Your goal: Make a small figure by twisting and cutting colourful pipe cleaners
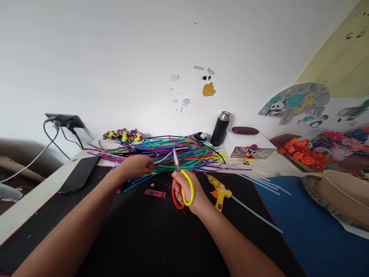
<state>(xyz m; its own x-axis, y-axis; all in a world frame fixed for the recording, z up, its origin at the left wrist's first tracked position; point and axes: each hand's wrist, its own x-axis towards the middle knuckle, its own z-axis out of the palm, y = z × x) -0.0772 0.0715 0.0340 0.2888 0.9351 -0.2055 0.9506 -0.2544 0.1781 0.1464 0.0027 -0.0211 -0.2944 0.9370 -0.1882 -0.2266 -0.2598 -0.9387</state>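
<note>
My right hand [188,190] is wrapped round the red and yellow handles of a pair of scissors [188,188]. Their metal blades look closed and point up toward a loose heap of colourful pipe cleaners [170,152]. At the near left side of that heap, my left hand [138,166] is curled closed, its fingertips turned away. Whatever it may hold is too small or hidden to make out. Between and below the hands lies a small pink-red lighter-like object [155,193] on the black mat [135,234]. A yellow glue gun [219,192] lies just right of my right hand.
A phone-like black slab [79,175] lies at left, near plugged cables [65,129]. Small pipe-cleaner figures [122,135] sit behind the heap. A black flask [220,129] and a white box [250,142] stand at the back; glue sticks [262,181] lie at right.
</note>
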